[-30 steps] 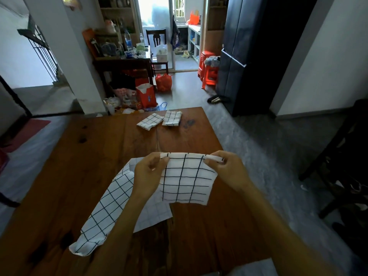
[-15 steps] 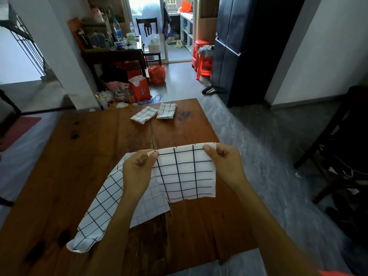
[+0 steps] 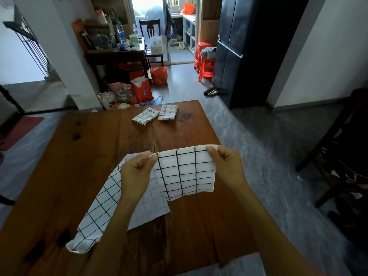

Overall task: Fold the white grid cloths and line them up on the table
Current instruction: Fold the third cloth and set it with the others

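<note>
I hold a white grid cloth (image 3: 185, 173) up above the wooden table (image 3: 79, 156). My left hand (image 3: 137, 172) pinches its top left corner and my right hand (image 3: 225, 166) pinches its top right corner, so it hangs as a small panel between them. Under my left arm another white grid cloth (image 3: 99, 208) lies loosely spread on the table, partly hidden by the arm. Two folded grid cloths sit side by side near the far edge: the left folded cloth (image 3: 145, 115) and the right folded cloth (image 3: 167, 112).
The table's right edge drops to grey floor (image 3: 258, 146). A dark chair (image 3: 342, 148) stands at the right. Beyond the far edge are bags and clutter (image 3: 139, 90), a dark side table (image 3: 115, 56), red stools (image 3: 205, 62) and a tall dark cabinet (image 3: 245, 48).
The top edge of the held cloth has been pulled flat and taut between both hands, and the cloth now hangs as a neater panel. The view has shifted slightly.
</note>
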Motion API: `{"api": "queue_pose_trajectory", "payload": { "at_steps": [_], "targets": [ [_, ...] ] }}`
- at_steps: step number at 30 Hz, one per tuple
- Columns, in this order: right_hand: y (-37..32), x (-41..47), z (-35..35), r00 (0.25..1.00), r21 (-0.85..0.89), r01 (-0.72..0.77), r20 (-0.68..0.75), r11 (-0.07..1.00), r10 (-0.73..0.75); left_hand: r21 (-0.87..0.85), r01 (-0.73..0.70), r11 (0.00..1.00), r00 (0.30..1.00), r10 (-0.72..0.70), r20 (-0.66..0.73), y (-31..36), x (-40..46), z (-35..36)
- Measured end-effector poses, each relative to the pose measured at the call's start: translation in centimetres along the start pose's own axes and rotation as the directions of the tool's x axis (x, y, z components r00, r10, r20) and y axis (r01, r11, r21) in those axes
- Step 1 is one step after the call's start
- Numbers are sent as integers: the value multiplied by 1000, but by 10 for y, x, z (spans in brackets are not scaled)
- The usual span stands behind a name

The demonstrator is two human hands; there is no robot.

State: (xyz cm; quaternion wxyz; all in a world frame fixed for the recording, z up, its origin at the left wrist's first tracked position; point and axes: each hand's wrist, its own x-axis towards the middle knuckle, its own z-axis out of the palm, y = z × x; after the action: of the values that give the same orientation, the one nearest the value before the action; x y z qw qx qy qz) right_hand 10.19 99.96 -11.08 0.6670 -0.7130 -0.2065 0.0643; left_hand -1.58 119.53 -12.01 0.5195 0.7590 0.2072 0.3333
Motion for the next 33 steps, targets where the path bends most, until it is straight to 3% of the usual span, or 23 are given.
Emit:
{"api": "queue_pose_trajectory", "payload": {
  "at_steps": [2,4,6,9,12,17,26,33],
  "targets": [
    [5,2,0,999,-147,9,-51,989,-17,21,-31,999,999,31,-7,2,-1,4],
    [10,5,2,981,-447,109,-95,888,-168,24,-63,998,998,64,-16,10,-3,10],
    [8,8,13,932,-617,307,40,725,-361,30,-109,994,994,110,-13,18,-6,18],
    [0,13,38,833,-650,526,263,549,-487,10,-174,985,984,174,38,25,-8,27],
    [-5,17,47,838,-582,534,265,614,-478,37,-223,974,974,222,40,23,-7,27],
    [-10,22,40,877,-410,481,229,775,-424,120,-140,983,981,121,152,11,-14,19],
    [-19,20,48,862,-354,505,254,787,-439,135,-161,978,985,152,78,2,-19,20],
    [-37,24,35,926,-280,376,89,884,-366,200,-87,976,990,61,129,-37,-32,13]
  ]
}}
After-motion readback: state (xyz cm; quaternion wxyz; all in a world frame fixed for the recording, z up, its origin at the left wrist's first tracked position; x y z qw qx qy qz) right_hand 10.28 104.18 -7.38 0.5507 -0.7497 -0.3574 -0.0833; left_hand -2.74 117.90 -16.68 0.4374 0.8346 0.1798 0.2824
